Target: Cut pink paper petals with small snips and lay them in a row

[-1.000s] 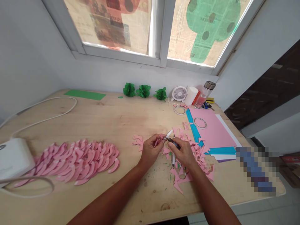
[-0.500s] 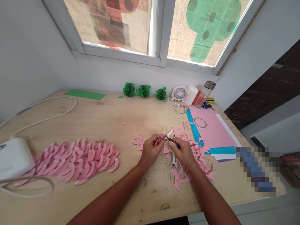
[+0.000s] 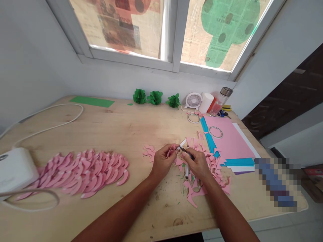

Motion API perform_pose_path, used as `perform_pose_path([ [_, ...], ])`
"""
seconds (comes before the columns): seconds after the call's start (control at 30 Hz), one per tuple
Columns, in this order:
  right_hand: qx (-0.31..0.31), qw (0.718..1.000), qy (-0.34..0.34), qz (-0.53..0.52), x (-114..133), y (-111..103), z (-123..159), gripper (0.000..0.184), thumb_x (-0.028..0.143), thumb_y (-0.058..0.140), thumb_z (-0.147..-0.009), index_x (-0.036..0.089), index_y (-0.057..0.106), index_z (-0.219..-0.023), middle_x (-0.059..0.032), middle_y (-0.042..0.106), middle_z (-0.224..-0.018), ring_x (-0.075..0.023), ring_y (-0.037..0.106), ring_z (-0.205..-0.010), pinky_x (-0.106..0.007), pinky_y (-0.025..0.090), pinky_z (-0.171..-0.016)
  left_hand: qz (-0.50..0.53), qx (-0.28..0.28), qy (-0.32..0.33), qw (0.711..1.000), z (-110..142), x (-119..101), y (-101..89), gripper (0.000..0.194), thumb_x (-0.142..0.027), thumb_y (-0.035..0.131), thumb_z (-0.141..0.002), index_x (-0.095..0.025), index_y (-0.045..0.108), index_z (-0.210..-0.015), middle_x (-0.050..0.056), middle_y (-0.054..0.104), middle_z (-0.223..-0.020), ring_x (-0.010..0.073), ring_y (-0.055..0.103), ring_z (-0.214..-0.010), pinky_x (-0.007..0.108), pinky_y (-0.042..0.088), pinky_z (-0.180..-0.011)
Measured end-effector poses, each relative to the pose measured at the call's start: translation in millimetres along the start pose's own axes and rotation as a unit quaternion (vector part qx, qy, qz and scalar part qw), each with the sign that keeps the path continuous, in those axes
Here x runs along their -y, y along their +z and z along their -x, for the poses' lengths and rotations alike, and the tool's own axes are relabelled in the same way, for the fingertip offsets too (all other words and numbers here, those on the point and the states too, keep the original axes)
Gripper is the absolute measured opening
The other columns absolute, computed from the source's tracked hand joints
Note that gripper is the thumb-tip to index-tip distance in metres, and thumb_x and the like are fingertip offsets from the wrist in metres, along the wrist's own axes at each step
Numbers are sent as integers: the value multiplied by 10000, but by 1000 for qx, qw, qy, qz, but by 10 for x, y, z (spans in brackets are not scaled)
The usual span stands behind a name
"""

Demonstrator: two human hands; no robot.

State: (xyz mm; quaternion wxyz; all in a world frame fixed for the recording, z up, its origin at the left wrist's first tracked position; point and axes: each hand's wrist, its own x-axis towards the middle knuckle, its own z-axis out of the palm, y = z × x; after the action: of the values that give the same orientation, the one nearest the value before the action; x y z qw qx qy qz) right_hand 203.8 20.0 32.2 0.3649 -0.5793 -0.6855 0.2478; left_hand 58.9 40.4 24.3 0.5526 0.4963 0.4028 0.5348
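Observation:
My left hand (image 3: 163,159) is closed on a pink paper piece (image 3: 172,149), pinching it between thumb and fingers. From its fingertips a narrow white strip (image 3: 183,143) sticks up. Beside it, my right hand (image 3: 198,162) is closed round a slim dark tool (image 3: 187,152), whose tip meets the paper and strip at the left fingertips. The fingers partly cover the tool, so its kind does not show. Under the hands lie pink paper scraps (image 3: 215,164) and a grey pen-shaped tool (image 3: 186,170).
Curved pink paper pieces (image 3: 101,171) overlap in a pile on the left, beside a white box (image 3: 19,171) with a cable. Green paper balls (image 3: 154,97), a small fan (image 3: 193,100) and a bottle (image 3: 220,102) line the back. Tape rolls (image 3: 215,132) and paper sheets (image 3: 227,141) lie right.
The dark tool's tip has shifted slightly against the white strip at the left fingertips. Both hands keep nearly the same place and grip.

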Motion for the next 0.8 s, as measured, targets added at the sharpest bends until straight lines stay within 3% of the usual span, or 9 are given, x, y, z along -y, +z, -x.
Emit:
perform_pose_path([
  [0.5, -32, 998, 5, 53, -30, 12, 6, 364, 447, 440, -840, 170, 571, -644, 42, 422, -500, -84, 389, -468, -201, 268, -477, -14, 8, 18, 1000, -15, 21, -13, 181, -292, 651, -694, -158, 678, -812, -26, 475, -595, 71, 378, -502, 176, 323, -443],
  [0.8, -89, 996, 12, 22, 27, -25, 13, 304, 447, 517, -786, 161, 619, -800, 25, 506, -585, -97, 432, -527, -196, 324, -494, -32, 10, 20, 999, 1, 36, -11, 190, -306, 646, -703, -157, 670, -819, -6, 535, -643, 87, 434, -546, 183, 358, -472],
])
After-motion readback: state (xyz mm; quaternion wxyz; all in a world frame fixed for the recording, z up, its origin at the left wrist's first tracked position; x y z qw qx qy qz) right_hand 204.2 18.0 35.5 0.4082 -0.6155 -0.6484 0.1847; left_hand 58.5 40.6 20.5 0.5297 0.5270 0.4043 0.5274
